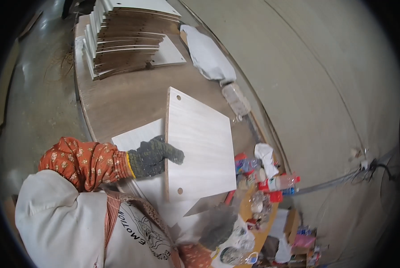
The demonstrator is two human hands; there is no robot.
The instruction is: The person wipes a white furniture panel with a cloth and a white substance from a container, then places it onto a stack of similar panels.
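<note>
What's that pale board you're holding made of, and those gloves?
The pale board looks like laminated particleboard or similar: smooth light wood-grain face, thin darker edge band, drilled round holes. Its core is not visible, so that is a guess. The glove on the left hand appears to be knitted grey fabric, coarse and speckled. The right hand is blurred, seemingly gloved alike.
</note>
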